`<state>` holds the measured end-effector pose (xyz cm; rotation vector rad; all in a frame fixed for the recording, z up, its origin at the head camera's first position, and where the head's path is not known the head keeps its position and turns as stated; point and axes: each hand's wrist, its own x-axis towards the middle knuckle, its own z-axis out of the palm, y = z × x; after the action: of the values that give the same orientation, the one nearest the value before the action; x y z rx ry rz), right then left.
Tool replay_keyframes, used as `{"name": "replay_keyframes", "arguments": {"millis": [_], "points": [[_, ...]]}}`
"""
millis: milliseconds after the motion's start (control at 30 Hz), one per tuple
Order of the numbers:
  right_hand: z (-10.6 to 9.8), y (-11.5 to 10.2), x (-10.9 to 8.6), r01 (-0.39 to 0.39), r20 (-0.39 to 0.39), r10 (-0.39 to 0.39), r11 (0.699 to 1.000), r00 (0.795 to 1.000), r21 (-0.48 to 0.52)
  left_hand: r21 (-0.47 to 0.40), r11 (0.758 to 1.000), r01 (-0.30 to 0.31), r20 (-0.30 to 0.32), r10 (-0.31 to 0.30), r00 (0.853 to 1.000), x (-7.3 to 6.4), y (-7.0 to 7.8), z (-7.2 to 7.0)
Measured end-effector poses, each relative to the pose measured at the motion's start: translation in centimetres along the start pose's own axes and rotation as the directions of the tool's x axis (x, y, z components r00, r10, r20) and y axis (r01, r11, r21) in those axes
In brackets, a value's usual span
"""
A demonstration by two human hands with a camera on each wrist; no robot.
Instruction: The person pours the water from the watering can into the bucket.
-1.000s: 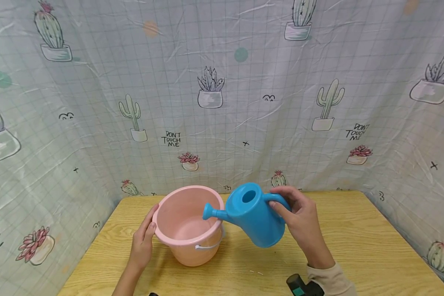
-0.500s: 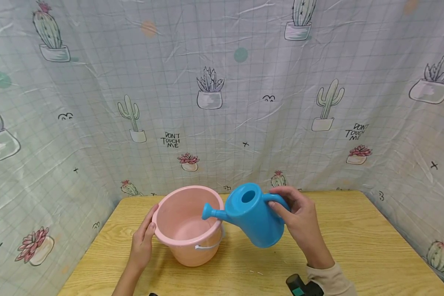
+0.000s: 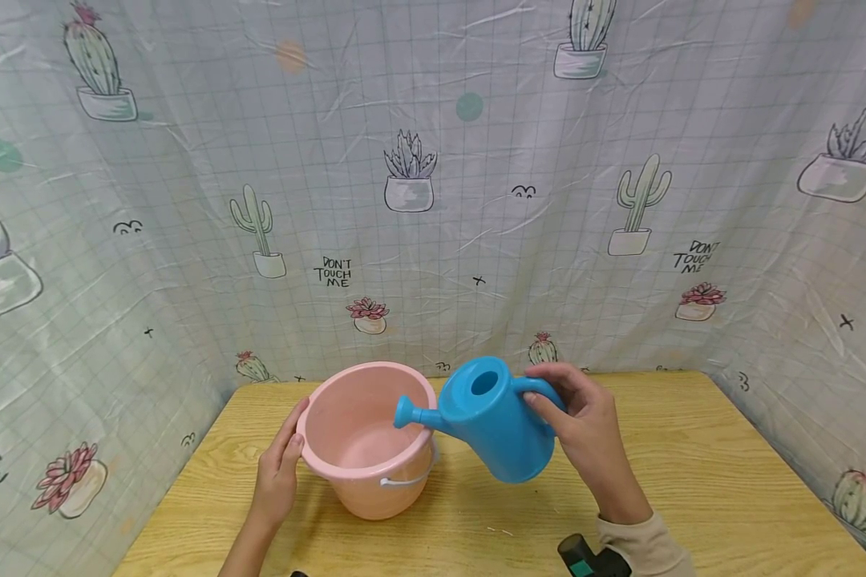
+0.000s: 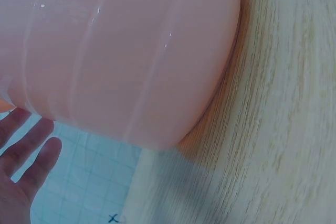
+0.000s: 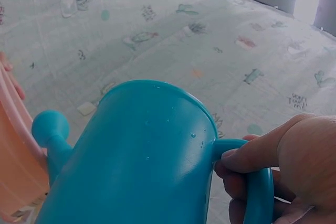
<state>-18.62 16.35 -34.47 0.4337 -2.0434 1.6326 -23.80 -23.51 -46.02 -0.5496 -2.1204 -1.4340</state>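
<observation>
A pink bucket (image 3: 368, 489) with a pale handle (image 3: 407, 479) stands on the wooden table. My left hand (image 3: 277, 473) rests against its left side at the rim, fingers fairly straight. In the left wrist view, those fingers (image 4: 39, 156) lie along the outside wall. My right hand (image 3: 584, 417) grips the loop handle of a blue watering can (image 3: 508, 441), which is tilted to the left. Its spout head (image 3: 406, 412) reaches over the bucket's right rim. Droplets cling to the can (image 5: 147, 150) in the right wrist view. No stream of water is visible from the spout.
The table (image 3: 693, 481) has small pale marks (image 3: 500, 530) near its front. A cactus-print curtain (image 3: 433, 240) hangs behind and along both sides. A black wrist device (image 3: 592, 557) sits by my right sleeve.
Almost nothing differs. The watering can shifts very slightly left at first, then stays put, while the bucket and both hands hold their places.
</observation>
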Motion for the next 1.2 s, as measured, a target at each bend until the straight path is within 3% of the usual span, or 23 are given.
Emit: {"name": "replay_keyframes", "arguments": {"millis": [733,1200], "points": [[-0.09,0.10,0.05,0.004,-0.002,-0.004,1.000,1.000,-0.008,0.035,0.999,0.038,0.001,-0.038,0.999,-0.07,-0.06,-0.11],[-0.10,0.08,0.02,-0.003,-0.005,0.003,1.000,1.000,-0.011,0.008,1.000,0.005,0.006,-0.006,1.000,-0.05,0.04,-0.04]]}}
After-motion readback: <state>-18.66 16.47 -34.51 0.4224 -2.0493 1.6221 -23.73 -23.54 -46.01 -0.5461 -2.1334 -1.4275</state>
